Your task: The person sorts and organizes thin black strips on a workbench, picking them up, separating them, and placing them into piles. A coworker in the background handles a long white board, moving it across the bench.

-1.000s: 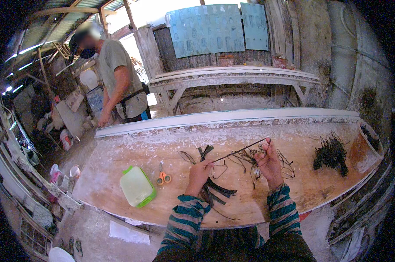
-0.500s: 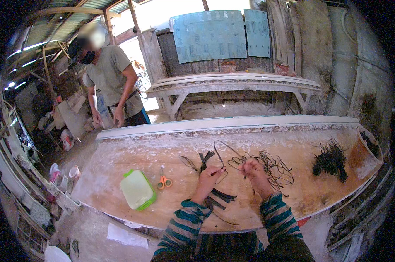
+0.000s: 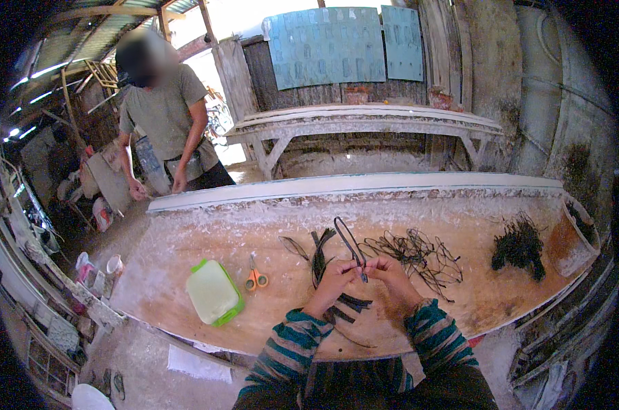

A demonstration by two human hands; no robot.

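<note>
My left hand [image 3: 334, 281] and my right hand [image 3: 393, 279] meet over the wooden table, fingertips pinched on a thin black strip [image 3: 345, 234] bent into a narrow loop that rises above them. Whether it is cord, rubber or leather cannot be made out. Under and beside my left hand lies a bundle of flat black strips [image 3: 319, 256], its lower ends showing below my wrist. A loose tangle of thin black cords [image 3: 425, 256] spreads just beyond my right hand. Left of my hands rest orange-handled scissors [image 3: 256, 279], blades pointing away.
A clear-lidded box with green clips [image 3: 215, 292] sits at the table's left. On the right are a dark bunch of strands [image 3: 519, 249] and a tipped-over container [image 3: 574, 236]. A co-worker [image 3: 166, 116] stands at far left, behind a long white board [image 3: 364, 184].
My hands have come together, the right moving left to the left one. The strip between them now forms a narrow upright loop. The co-worker has shifted slightly left.
</note>
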